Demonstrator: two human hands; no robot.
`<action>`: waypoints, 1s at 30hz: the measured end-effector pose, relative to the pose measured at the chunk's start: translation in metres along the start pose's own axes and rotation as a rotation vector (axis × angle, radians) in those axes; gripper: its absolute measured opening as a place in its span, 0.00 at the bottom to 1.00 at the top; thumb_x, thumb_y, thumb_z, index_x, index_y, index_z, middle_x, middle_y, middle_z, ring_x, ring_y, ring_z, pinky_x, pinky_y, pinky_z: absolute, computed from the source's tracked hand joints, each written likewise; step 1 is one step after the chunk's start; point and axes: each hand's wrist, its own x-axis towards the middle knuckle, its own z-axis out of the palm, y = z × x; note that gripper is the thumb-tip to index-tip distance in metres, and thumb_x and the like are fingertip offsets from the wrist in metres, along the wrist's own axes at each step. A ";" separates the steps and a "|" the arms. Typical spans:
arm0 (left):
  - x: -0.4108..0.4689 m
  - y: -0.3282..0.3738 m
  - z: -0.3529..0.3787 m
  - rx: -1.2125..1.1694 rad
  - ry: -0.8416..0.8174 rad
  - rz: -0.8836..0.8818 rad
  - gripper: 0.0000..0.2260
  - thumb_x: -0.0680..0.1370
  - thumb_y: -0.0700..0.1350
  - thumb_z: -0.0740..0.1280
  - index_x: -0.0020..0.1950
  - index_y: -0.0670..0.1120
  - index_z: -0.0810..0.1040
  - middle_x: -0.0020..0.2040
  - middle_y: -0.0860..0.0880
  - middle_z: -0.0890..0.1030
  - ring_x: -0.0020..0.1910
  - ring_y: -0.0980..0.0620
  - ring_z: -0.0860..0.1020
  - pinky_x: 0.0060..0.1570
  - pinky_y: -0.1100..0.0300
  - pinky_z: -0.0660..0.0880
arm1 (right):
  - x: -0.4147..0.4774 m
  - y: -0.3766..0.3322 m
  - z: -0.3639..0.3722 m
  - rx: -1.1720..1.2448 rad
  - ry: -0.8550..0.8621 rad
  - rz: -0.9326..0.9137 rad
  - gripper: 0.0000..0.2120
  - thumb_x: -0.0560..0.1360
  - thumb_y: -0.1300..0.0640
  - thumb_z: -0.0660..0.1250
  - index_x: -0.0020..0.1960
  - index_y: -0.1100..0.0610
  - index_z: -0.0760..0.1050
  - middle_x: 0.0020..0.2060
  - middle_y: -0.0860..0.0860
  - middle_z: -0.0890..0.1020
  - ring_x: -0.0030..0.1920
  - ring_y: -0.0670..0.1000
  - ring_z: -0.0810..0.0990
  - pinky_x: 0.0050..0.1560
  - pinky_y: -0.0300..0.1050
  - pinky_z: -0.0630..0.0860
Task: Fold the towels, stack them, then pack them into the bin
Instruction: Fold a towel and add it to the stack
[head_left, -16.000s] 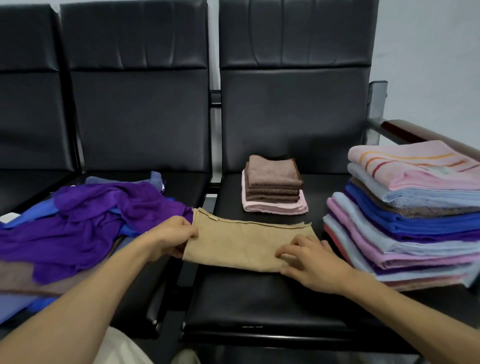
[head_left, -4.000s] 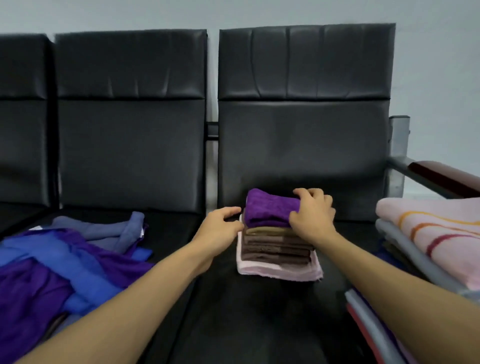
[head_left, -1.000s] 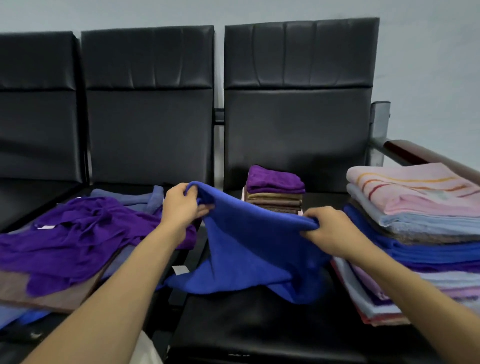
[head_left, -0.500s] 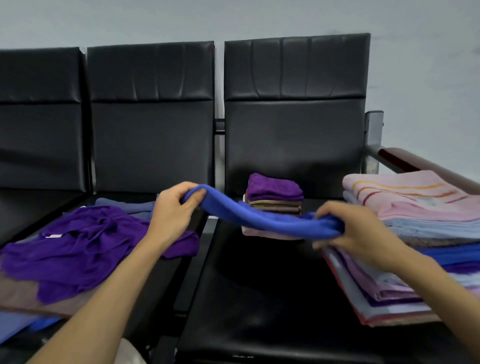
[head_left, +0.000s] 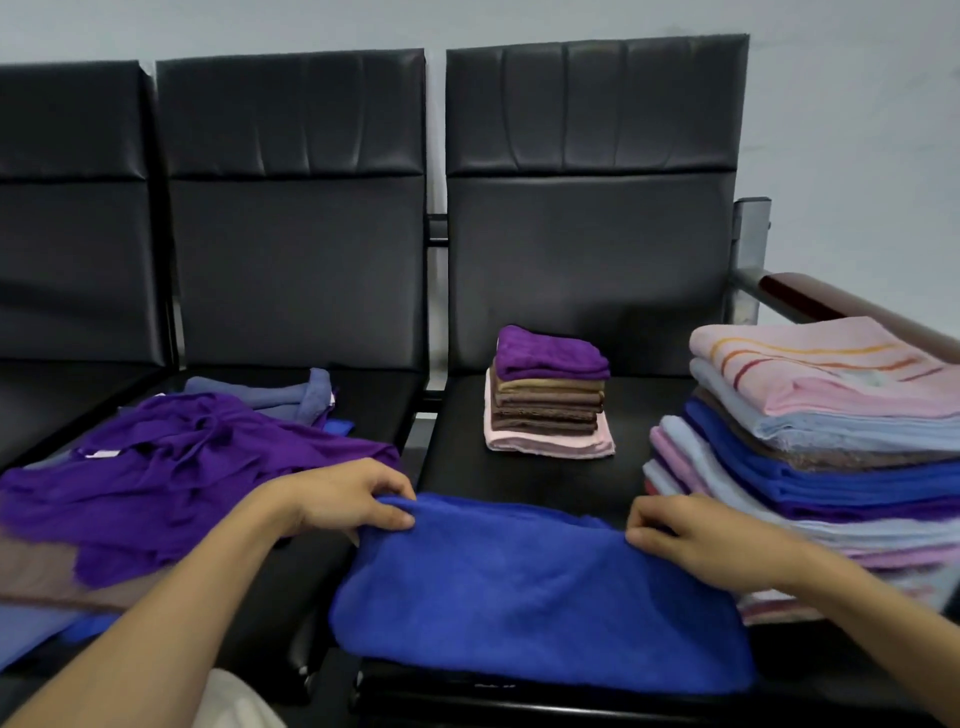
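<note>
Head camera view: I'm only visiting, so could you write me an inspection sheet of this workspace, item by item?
Surface: black chair seats, side by side.
Job's things: blue towel spread on the near edge of the right seat; small stack of folded towels behind it, purple on top; tall stack of folded towels to the right; no bin in view.
Clutter: loose pile of unfolded purple, blue and brown towels on the seat to the left.
Hands: left hand and right hand each grip the blue towel's far edge.
Cables: nothing seen.
Surroundings: pale wall behind the chairs; armrest at far right.
</note>
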 end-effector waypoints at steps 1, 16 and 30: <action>0.003 -0.001 0.002 -0.004 0.010 -0.023 0.04 0.78 0.43 0.68 0.51 0.46 0.80 0.45 0.52 0.79 0.42 0.59 0.78 0.38 0.65 0.76 | 0.003 0.000 0.007 0.024 0.059 0.037 0.10 0.81 0.49 0.58 0.40 0.45 0.68 0.38 0.42 0.76 0.40 0.38 0.73 0.47 0.36 0.68; 0.035 -0.028 0.023 -0.014 0.244 -0.052 0.04 0.80 0.43 0.64 0.52 0.48 0.78 0.49 0.49 0.79 0.45 0.56 0.77 0.34 0.68 0.73 | 0.037 -0.007 0.034 -0.166 0.042 0.049 0.07 0.83 0.47 0.49 0.50 0.49 0.62 0.43 0.47 0.76 0.43 0.50 0.76 0.45 0.50 0.73; 0.053 -0.027 0.024 0.018 0.420 -0.188 0.11 0.76 0.48 0.69 0.56 0.47 0.74 0.50 0.48 0.78 0.45 0.52 0.78 0.29 0.60 0.76 | 0.050 0.018 0.032 -0.399 0.223 0.398 0.09 0.76 0.64 0.59 0.48 0.55 0.59 0.45 0.53 0.72 0.30 0.44 0.61 0.30 0.38 0.62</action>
